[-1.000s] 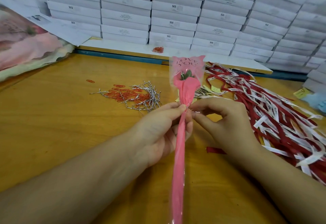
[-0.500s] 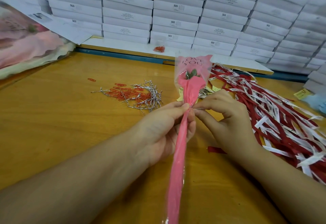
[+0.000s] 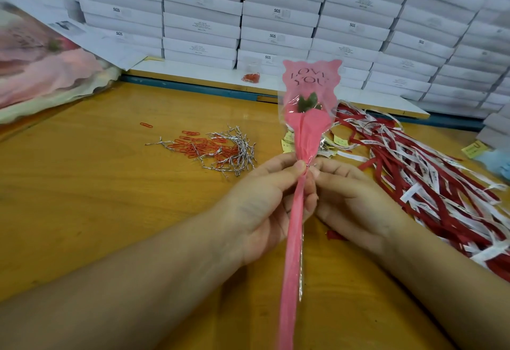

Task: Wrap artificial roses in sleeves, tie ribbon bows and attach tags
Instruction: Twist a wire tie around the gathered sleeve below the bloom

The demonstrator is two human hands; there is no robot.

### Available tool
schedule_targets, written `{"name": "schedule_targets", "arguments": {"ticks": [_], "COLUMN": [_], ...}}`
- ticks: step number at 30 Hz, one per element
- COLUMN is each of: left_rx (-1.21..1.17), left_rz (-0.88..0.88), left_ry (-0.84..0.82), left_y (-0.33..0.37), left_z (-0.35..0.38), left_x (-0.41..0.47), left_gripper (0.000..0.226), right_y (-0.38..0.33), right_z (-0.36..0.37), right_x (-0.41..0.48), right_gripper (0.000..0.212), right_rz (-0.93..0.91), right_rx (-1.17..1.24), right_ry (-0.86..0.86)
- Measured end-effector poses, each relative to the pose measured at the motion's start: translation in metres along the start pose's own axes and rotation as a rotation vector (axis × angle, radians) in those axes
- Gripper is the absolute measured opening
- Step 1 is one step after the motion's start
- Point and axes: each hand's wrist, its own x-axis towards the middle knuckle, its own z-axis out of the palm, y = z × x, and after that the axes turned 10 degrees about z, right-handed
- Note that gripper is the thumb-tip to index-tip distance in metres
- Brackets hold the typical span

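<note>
Both hands are up over the wooden table (image 3: 82, 198), working at one spot. The left hand (image 3: 265, 206) has thumb and forefinger pinched tight on the neck of the wrapped rose (image 3: 306, 134), and its other fingers are curled round the long pink stem below. The rose stands nearly upright, above the tabletop. Its clear and pink sleeve flares out overhead, with "LOVE YOU" printed across the top and green leaves showing inside. The right hand (image 3: 356, 200) comes in from the other side with fingers curled. Its fingertips meet the left thumb at that same neck and pinch a glint of silver wire tie (image 3: 309, 166). How the tie runs round the far side is hidden. To the left on the table lies a tangle of silver twist ties (image 3: 237, 151) mixed with red paper clips (image 3: 198, 147). To the right is a thick spread of red and white ribbons (image 3: 430, 173), with small yellow tags (image 3: 340, 141) just behind the sleeve. Stacked white boxes (image 3: 276, 18) wall off the back.
</note>
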Motion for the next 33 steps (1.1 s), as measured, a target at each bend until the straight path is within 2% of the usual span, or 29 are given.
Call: {"name": "schedule_targets", "arguments": {"ticks": [4, 8, 9, 11, 13, 15, 17, 19, 23, 28, 33], "left_rx": [0.119, 0.166, 0.180, 0.225, 0.302, 0.378, 0.441, 0.464, 0.423, 0.329, 0.216], "left_rz": [-0.017, 0.007, 0.019, 0.055, 0.104, 0.141, 0.155, 0.153, 0.106, 0.071, 0.069], "left_ry": [-0.057, -0.098, -0.096, -0.077, -0.070, -0.065, -0.053, -0.037, -0.010, -0.002, 0.053], "left_y": [-0.002, -0.004, -0.003, -0.002, 0.000, 0.000, 0.000, -0.001, 0.000, 0.004, 0.007], "left_z": [0.001, 0.004, 0.005, 0.004, 0.002, 0.001, -0.001, -0.003, -0.003, -0.003, -0.005], "left_x": [-0.007, -0.011, -0.011, -0.011, -0.011, -0.011, -0.011, -0.011, -0.011, -0.009, -0.004], "left_gripper": [0.015, 0.012, 0.012, 0.010, 0.007, 0.007, 0.008, 0.007, 0.007, 0.009, 0.010], "right_y": [-0.005, -0.009, -0.009, -0.008, -0.006, -0.004, -0.003, -0.004, -0.002, -0.003, -0.001], "right_z": [-0.004, -0.005, -0.005, -0.006, -0.004, -0.002, -0.001, 0.001, -0.002, -0.002, -0.001], "right_x": [0.001, -0.001, -0.001, -0.003, -0.003, -0.001, -0.001, -0.002, -0.005, -0.006, -0.006], "right_gripper": [0.020, 0.029, 0.025, 0.009, 0.008, 0.018, 0.037, 0.045, 0.051, 0.035, 0.031], "right_rz": [0.188, 0.311, 0.313, 0.279, 0.238, 0.224, 0.210, 0.187, 0.104, -0.081, -0.155], "right_rx": [0.122, 0.214, 0.206, 0.156, 0.129, 0.118, 0.105, 0.089, 0.019, -0.094, -0.284], "right_ry": [-0.096, -0.154, -0.153, -0.136, -0.099, -0.036, 0.024, 0.058, 0.092, 0.105, 0.147]}}
